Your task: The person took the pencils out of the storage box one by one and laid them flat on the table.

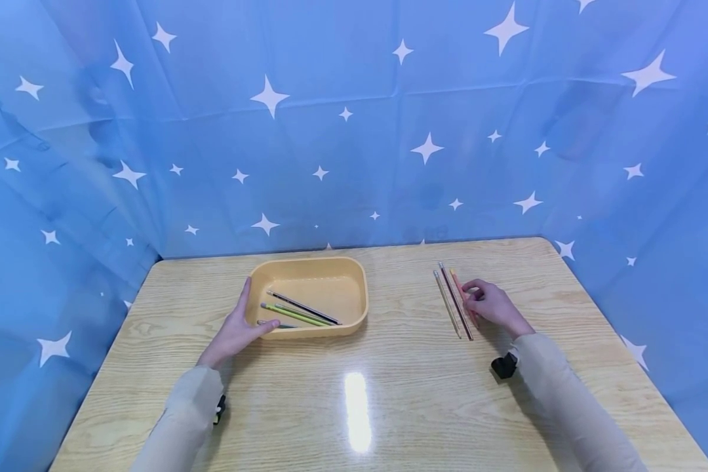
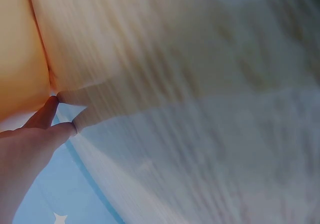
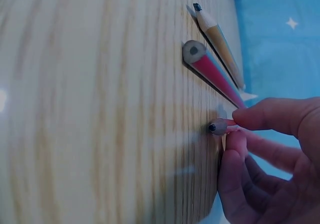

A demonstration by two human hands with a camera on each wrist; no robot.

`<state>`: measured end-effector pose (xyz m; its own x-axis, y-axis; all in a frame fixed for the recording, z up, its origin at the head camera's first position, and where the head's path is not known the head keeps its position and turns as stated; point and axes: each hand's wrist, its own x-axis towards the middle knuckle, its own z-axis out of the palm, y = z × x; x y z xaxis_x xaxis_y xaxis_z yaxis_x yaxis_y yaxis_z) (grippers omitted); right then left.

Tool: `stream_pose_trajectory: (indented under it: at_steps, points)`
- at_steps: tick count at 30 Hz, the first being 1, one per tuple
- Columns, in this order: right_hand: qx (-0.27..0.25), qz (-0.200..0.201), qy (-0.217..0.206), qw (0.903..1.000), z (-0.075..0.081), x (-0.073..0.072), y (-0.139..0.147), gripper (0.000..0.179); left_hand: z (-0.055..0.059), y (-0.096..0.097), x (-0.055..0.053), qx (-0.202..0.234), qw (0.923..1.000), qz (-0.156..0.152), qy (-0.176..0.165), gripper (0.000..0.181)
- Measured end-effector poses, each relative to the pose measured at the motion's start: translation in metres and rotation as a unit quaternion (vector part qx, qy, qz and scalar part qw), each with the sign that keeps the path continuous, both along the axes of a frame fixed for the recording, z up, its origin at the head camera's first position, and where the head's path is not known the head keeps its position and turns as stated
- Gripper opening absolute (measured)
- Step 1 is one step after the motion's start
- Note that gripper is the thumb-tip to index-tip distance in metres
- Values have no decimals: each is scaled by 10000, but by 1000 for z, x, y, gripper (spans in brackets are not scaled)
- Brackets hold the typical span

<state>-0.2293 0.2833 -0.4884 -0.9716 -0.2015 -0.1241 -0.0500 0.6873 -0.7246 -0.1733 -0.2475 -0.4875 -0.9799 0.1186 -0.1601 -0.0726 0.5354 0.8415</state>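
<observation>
My left hand [image 1: 238,331] rests at the near left corner of a yellow plastic tray [image 1: 324,280], fingers straight along its left wall, thumb reaching over the front rim. In the left wrist view, fingertips [image 2: 54,99] meet the outside of the tray. Inside lie a dark pencil [image 1: 307,308], green pencils [image 1: 297,315] and another pencil partly behind the thumb. On the right, my right hand [image 1: 491,305] pinches a red-orange pencil [image 1: 456,282] between thumb and fingers; its sharpened tip [image 3: 218,127] shows close over the table. To its left lie a dark red pencil [image 1: 454,298] and a gold pencil [image 1: 446,305].
The wooden table [image 1: 413,380] has a bright light reflection [image 1: 358,412] near its middle. Behind it and along both sides hangs a blue curtain [image 1: 354,151] with white stars. A small black device [image 1: 504,366] sits at the right wrist.
</observation>
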Motion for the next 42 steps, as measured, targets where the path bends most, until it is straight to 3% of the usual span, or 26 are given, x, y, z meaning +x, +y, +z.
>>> stream_pose_trajectory:
  at_steps: [8, 15, 23, 29, 42]
  points:
    - [-11, -34, 84, 10000, -1, 0, 0, 35, 1, 0, 0, 38, 10000, 6, 2, 116]
    - [-221, -2, -209, 9995, 0, -1, 4, 39, 1, 1, 1, 48, 10000, 8, 17, 116]
    - [-430, -100, -34, 9990, 14, 0, 0, 39, 1, 1, 1, 86, 10000, 1, 20, 116]
    - [-754, -72, 145, 9970, 26, -2, -25, 36, 2, 0, 0, 39, 10000, 1, 88, 117]
    - [-1711, 359, 379, 9839, 39, -8, -109, 25, 1, 0, 1, 8, 9999, 2, 127, 118]
